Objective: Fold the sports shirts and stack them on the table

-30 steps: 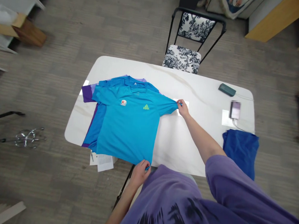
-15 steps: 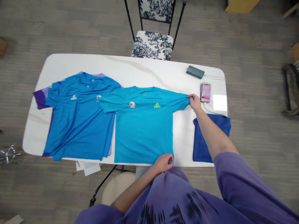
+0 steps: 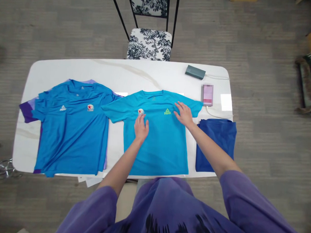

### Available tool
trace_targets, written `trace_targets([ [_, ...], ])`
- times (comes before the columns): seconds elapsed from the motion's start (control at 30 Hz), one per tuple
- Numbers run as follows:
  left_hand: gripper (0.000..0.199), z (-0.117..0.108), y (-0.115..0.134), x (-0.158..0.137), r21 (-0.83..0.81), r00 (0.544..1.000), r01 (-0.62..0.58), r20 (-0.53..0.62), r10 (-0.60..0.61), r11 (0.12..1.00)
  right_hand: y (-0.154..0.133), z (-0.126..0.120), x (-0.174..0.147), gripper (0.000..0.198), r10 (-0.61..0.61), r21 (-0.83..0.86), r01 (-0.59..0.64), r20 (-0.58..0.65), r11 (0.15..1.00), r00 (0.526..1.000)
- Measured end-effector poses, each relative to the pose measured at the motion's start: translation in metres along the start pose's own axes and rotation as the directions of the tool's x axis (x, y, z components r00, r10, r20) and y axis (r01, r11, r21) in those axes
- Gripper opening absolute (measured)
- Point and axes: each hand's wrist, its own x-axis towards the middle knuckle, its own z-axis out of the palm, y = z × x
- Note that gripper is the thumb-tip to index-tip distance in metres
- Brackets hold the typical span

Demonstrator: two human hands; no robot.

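Observation:
A turquoise T-shirt (image 3: 159, 147) lies spread front side up on the white table (image 3: 108, 71), its sleeves out to both sides. My left hand (image 3: 141, 127) is over its chest, just below the round red-and-white badge, fingers extended. Near the right shoulder, beside the green logo, my right hand (image 3: 183, 113) has its fingers spread. Neither hand grips the cloth; whether they touch it I cannot tell. To the left lies a blue T-shirt (image 3: 72, 137) on top of purple garments (image 3: 28, 111); the turquoise left sleeve meets its edge.
A folded navy garment (image 3: 216, 136) lies at the table's right front, partly behind my right forearm. Behind it are a phone (image 3: 207, 94) with a cable and a grey power bank (image 3: 195, 72). A patterned chair (image 3: 149, 44) stands across the table.
My right hand has let go of the sleeve end and moved inward. My left hand has released the bottom hem and moved up to the chest. The camera view has shifted slightly.

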Motion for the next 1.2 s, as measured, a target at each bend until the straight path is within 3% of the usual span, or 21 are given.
trace_targets([
  [0.1,0.062,-0.007,-0.025,0.078,0.14,0.998,-0.021,-0.055,0.029,0.99,-0.024,0.032,0.04,0.078,0.02,-0.01,-0.02,0.012,1.0,1.0],
  [0.2,0.069,-0.001,-0.042,0.127,0.231,0.996,-0.087,0.011,0.087,0.969,-0.026,0.054,0.075,0.085,0.054,-0.021,-0.053,0.013,0.998,0.998],
  [0.47,0.083,0.005,-0.08,0.2,0.174,0.965,-0.259,0.003,0.263,0.95,-0.011,0.065,0.119,0.09,-0.007,-0.062,0.004,-0.054,0.998,0.998],
  [0.57,0.085,0.009,-0.081,0.219,0.15,0.959,-0.285,0.047,0.281,0.947,-0.014,0.059,0.135,0.09,0.024,-0.078,-0.025,-0.005,0.997,1.0],
  [0.63,0.087,0.006,-0.073,0.214,0.152,0.962,-0.274,0.053,0.269,0.95,-0.023,0.053,0.132,0.088,0.045,-0.074,-0.045,0.0,0.996,0.999],
  [0.7,0.089,-0.005,-0.061,0.187,0.176,0.963,-0.268,0.036,0.266,0.947,-0.039,0.046,0.107,0.085,0.042,-0.06,-0.044,-0.039,0.997,0.998],
  [0.77,0.091,-0.027,-0.052,0.138,0.217,0.965,-0.264,0.054,0.258,0.94,-0.062,0.043,0.054,0.084,0.022,-0.043,-0.026,-0.076,0.999,0.997],
  [0.87,0.091,-0.066,-0.059,0.03,0.262,0.963,-0.253,0.166,0.214,0.931,-0.102,0.053,-0.071,0.082,0.034,-0.015,-0.035,-0.054,0.999,0.998],
  [0.97,0.086,-0.096,-0.09,-0.087,0.249,0.938,-0.262,0.292,0.186,0.933,-0.142,0.078,-0.213,0.079,0.065,-0.014,-0.064,0.019,0.998,0.998],
  [1.03,0.085,-0.108,-0.115,-0.151,0.22,0.923,-0.27,0.337,0.186,0.937,-0.167,0.096,-0.291,0.081,0.092,-0.03,-0.09,0.059,0.995,0.994],
  [1.13,0.091,-0.12,-0.144,-0.205,0.176,0.9,-0.319,0.365,0.239,0.931,-0.201,0.112,-0.361,0.085,0.177,-0.073,-0.175,0.018,0.982,0.984],
  [1.2,0.09,-0.133,-0.158,-0.206,0.132,0.889,-0.343,0.366,0.276,0.93,-0.227,0.115,-0.376,0.083,0.231,-0.098,-0.234,-0.042,0.967,0.972],
])
